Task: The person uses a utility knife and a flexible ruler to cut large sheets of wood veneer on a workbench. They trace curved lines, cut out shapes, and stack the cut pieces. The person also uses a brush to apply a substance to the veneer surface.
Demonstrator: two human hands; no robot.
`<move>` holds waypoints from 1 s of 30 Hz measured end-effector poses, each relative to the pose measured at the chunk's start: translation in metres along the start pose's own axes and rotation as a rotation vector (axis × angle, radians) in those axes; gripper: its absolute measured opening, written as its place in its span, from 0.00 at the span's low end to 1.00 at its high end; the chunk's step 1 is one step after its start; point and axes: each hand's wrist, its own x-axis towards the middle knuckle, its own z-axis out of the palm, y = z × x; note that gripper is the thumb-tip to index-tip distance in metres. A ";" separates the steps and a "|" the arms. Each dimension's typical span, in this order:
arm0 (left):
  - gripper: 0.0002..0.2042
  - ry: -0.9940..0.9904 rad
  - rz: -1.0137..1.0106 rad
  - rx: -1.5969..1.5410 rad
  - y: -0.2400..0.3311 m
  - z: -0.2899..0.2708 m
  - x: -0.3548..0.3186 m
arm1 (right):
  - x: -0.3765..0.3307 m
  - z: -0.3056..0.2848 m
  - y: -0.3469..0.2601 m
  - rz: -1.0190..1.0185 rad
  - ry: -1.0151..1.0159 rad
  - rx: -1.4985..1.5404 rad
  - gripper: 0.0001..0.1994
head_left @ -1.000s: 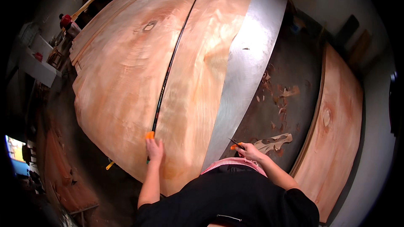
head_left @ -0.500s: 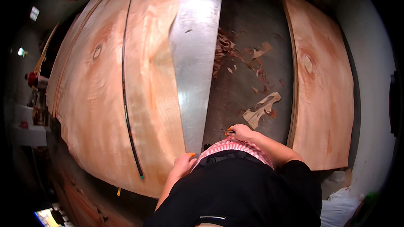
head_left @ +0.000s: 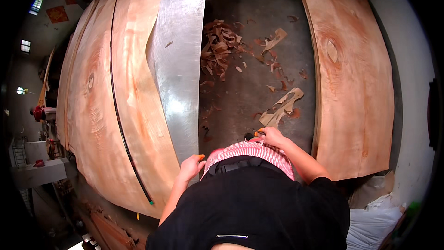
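My right hand [head_left: 272, 136] is closed around a knife [head_left: 260, 132] with a thin dark blade, held in front of my waist; orange shows at its fingers. My left hand [head_left: 189, 166] hangs just right of the near edge of a large wood veneer sheet [head_left: 132, 106], holding nothing that I can see. Orange covers a fingertip of it, and its other fingers are partly hidden. Beyond this hand, a bare metal tabletop [head_left: 178, 83] shows beside the sheet's wavy edge. Along the veneer lies a long dark strip [head_left: 121, 127] with a green end.
On the right stands a stack of veneer sheets [head_left: 354, 83] beside a pale wall [head_left: 411, 51]. Veneer scraps [head_left: 221, 48] and a larger piece with holes [head_left: 283, 106] litter the grey floor [head_left: 254, 65]. White sacking [head_left: 374, 227] lies at lower right. A person in red [head_left: 38, 112] is far left.
My view has swung, so the table shows farther left and more floor appears. Both my hands stay near my waist; the knife in my right hand now points differently.
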 end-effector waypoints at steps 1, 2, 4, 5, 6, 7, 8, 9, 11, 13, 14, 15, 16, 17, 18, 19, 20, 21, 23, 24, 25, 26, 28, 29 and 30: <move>0.15 0.000 -0.009 0.000 0.005 -0.003 0.009 | 0.004 -0.006 0.004 -0.019 0.026 0.018 0.16; 0.16 -0.015 -0.025 -0.001 0.012 -0.009 0.018 | 0.010 -0.016 0.001 0.032 0.014 -0.007 0.16; 0.16 -0.028 -0.046 -0.020 0.017 -0.015 0.034 | 0.022 -0.025 0.004 0.039 0.007 -0.006 0.15; 0.15 -0.024 -0.047 -0.039 0.014 -0.017 0.044 | 0.030 -0.030 0.005 0.044 0.007 -0.007 0.15; 0.15 -0.020 -0.049 -0.058 0.010 -0.020 0.054 | 0.040 -0.034 0.006 0.038 0.003 -0.021 0.15; 0.15 -0.004 -0.094 -0.102 0.005 -0.025 0.066 | 0.051 -0.037 0.005 0.033 0.000 -0.035 0.15; 0.15 0.013 -0.144 -0.150 0.001 -0.030 0.078 | 0.063 -0.040 0.005 0.026 -0.008 -0.053 0.16; 0.15 0.032 -0.186 -0.199 -0.005 -0.035 0.090 | 0.077 -0.043 0.006 0.015 -0.003 -0.049 0.16; 0.18 0.071 -0.241 -0.434 -0.041 -0.030 0.123 | 0.106 -0.051 0.005 -0.011 0.009 -0.052 0.16; 0.21 0.092 -0.336 -0.886 -0.055 -0.047 0.162 | 0.131 -0.073 -0.008 -0.043 0.015 -0.051 0.16; 0.25 0.098 -0.351 -0.973 -0.054 -0.064 0.182 | 0.145 -0.083 -0.011 -0.059 0.040 -0.067 0.16; 0.26 0.137 -0.356 -1.098 -0.058 -0.076 0.204 | 0.158 -0.102 -0.029 -0.084 0.061 -0.094 0.16; 0.27 0.177 -0.360 -1.224 -0.064 -0.088 0.225 | 0.165 -0.122 -0.047 -0.056 0.033 -0.111 0.16; 0.28 0.226 -0.353 -1.353 -0.067 -0.101 0.245 | 0.177 -0.135 -0.051 -0.034 0.035 -0.138 0.16; 0.31 0.257 -0.315 -1.441 -0.070 -0.115 0.270 | 0.189 -0.150 -0.062 -0.034 0.057 -0.156 0.15; 0.32 0.326 -0.305 -1.519 -0.075 -0.132 0.294 | 0.202 -0.165 -0.074 -0.036 0.077 -0.173 0.14; 0.33 0.395 -0.299 -1.602 -0.077 -0.146 0.317 | 0.217 -0.185 -0.090 -0.039 0.089 -0.184 0.13; 0.34 0.454 -0.307 -1.681 -0.079 -0.160 0.335 | 0.226 -0.199 -0.103 -0.031 0.092 -0.185 0.12; 0.36 0.606 -0.306 -1.955 -0.086 -0.188 0.372 | 0.262 -0.216 -0.111 -0.122 0.127 -0.203 0.13; 0.37 0.709 -0.287 -2.121 -0.092 -0.198 0.387 | 0.279 -0.222 -0.118 -0.157 0.127 -0.200 0.13; 0.37 0.817 -0.261 -2.286 -0.096 -0.206 0.397 | 0.299 -0.226 -0.123 -0.194 0.124 -0.198 0.13; 0.37 0.903 -0.165 -2.441 -0.097 -0.213 0.407 | 0.321 -0.231 -0.125 -0.175 0.064 -0.168 0.13; 0.36 1.126 -0.101 -2.528 -0.105 -0.223 0.420 | 0.355 -0.239 -0.155 -0.185 -0.037 -0.100 0.12; 0.35 1.244 -0.070 -2.565 -0.109 -0.228 0.426 | 0.371 -0.247 -0.183 -0.156 -0.112 -0.086 0.12; 0.27 1.323 -0.102 -2.660 -0.107 -0.237 0.427 | 0.391 -0.252 -0.202 -0.194 -0.164 -0.085 0.12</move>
